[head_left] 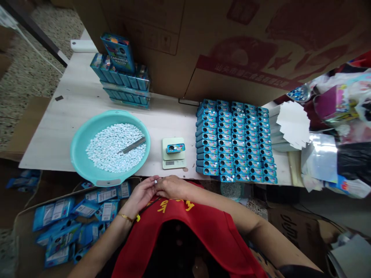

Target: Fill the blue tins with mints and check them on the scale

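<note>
My left hand (144, 193) and my right hand (171, 185) meet at the table's front edge, before the red apron (179, 208). Their fingers are curled together, and a small white spot shows at them; I cannot tell if it is a candy or a ring. Just beyond lies a pale kitchen scale (174, 164) with one blue candy tin (180, 148) on it, its round opening uppermost and some white inside. To the left stands a turquoise basin (82, 158) of small white candies (113, 144), with a metal scoop (131, 146) resting in them.
Rows of blue tins (234, 143) stand right of the scale. Packed tins (124, 83) and a large cardboard box (185, 46) are behind. White card pieces (294, 123) lie at right. Below left, a carton holds loose blue tins (63, 235).
</note>
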The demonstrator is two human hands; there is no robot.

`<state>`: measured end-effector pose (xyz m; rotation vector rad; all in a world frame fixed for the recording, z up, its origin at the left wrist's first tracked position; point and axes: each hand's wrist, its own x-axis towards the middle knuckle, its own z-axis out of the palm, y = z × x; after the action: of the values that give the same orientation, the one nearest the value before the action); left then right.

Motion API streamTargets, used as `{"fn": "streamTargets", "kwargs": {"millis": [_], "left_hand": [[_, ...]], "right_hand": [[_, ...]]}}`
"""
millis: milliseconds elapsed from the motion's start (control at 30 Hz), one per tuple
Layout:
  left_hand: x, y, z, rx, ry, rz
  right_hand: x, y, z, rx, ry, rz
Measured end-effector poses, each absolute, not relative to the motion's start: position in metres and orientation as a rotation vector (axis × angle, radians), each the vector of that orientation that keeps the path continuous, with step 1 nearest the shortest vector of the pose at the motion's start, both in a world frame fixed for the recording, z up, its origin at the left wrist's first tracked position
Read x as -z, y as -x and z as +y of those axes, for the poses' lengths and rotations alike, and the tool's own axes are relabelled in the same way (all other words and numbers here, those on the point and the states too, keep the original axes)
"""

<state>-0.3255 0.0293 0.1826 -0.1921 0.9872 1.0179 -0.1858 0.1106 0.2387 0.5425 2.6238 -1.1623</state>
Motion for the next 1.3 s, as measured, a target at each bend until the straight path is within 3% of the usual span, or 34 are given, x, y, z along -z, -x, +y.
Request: {"fn": "streamTargets", "kwargs": {"millis": [200,567,767,867,1300], "left_hand": [[-0.197,0.320,0.040,-1.037,0.082,0.902],[-0.231,0.303,0.098,-1.079,-0.079,0.792],[-0.226,0.314,0.111,-1.117,-0.053,0.986],[-0.224,0.323,0.107,-1.129,-0.034,1.052],[-0.214,0.331,0.079,-1.170,-0.019,1.054]], "right_hand": [[-0.231,0.184,0.119,0.939,-0.879,2.903],[-0.230,0.162,0.164,0.992,-0.761,3.165],[-0.226,0.156,0.193,0.734,-1.367,2.959],[-0.220,0.159,0.202,0.656,-1.459,2.750],[-0.213,0.155,0.194,1.118,-1.584,3.004]]}}
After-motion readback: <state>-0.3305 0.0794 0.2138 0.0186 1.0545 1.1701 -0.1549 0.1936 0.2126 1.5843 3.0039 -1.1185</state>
